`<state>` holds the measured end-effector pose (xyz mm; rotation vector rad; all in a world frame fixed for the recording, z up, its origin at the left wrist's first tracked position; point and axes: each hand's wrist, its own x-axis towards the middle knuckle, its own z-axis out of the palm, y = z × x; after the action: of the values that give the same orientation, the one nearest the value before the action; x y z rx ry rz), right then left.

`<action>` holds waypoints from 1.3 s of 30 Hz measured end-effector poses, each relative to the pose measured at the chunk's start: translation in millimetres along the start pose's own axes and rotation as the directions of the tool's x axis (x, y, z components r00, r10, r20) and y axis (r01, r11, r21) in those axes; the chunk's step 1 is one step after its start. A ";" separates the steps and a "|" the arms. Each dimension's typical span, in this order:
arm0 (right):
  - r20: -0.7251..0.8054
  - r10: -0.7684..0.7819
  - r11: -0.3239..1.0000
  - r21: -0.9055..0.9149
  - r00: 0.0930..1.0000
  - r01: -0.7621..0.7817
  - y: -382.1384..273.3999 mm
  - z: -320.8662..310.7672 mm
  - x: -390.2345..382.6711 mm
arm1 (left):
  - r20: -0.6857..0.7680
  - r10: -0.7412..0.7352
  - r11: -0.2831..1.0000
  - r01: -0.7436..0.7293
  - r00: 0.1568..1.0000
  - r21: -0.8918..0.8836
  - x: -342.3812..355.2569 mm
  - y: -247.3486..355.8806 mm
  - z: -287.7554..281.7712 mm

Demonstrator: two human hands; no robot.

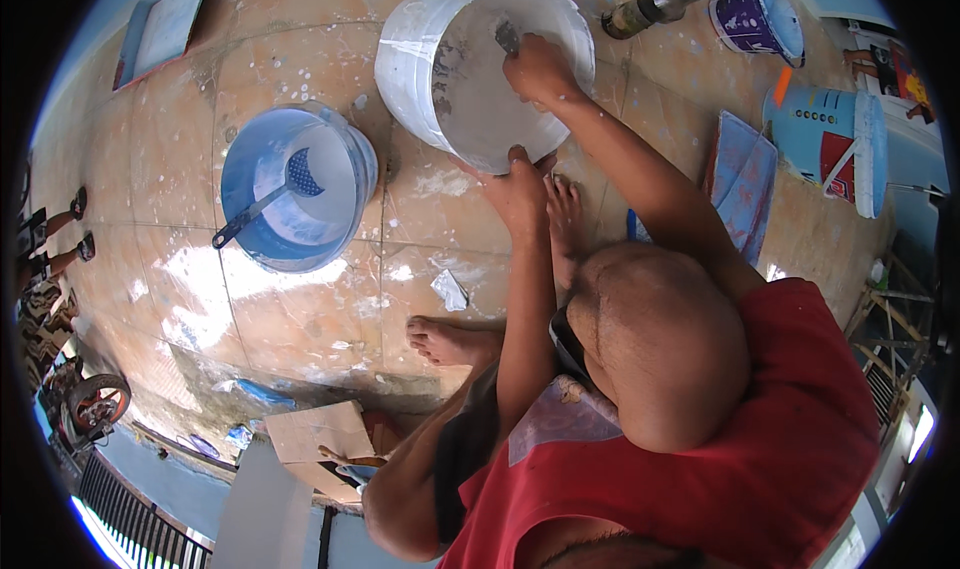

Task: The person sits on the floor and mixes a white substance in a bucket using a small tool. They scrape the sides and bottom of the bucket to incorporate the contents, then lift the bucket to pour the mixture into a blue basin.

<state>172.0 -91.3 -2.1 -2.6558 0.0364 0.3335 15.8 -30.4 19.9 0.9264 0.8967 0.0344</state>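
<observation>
A large white bucket (412, 64) lies tipped toward me, its mouth facing me and greyish residue coating the inside. My left hand (515, 191) grips its near rim, thumb over the edge. Inside the mouth, my right hand (540, 74) is closed around a small scraper (507, 38) with a dark, smeared blade close to the inner wall. To the left stands a blue bucket (235, 174) with pale paint marks. A dark blue slotted skimmer (305, 174) rests in it, its handle leaning over the near-left rim.
At the upper right are a glass bottle (650, 11), a purple paint pail (745, 21) and a light-blue bucket (815, 134) lying on its side. A crumpled white scrap (449, 290) is near my foot. A cardboard box (318, 432) sits lower left; another person's legs (68, 239) show far left.
</observation>
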 end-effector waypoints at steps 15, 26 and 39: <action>-0.067 -0.046 0.999 -0.011 0.997 0.046 -7.2 12.7 -7.6 | 0.479 0.681 0.244 -0.789 0.553 0.564 56.9 146.2 1.6; 0.006 -0.037 0.993 0.116 0.999 0.036 -8.7 28.2 -10.4 | 0.404 0.726 0.391 -0.817 0.557 0.424 46.0 114.6 5.4; -0.106 -0.047 0.986 0.152 0.993 0.063 10.1 31.8 5.0 | 0.380 0.789 0.273 -0.830 0.482 0.487 49.7 110.8 16.7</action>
<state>168.8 -85.9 -35.2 -2.5120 0.0200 0.1693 96.7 47.0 70.1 1.9740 0.2277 0.6507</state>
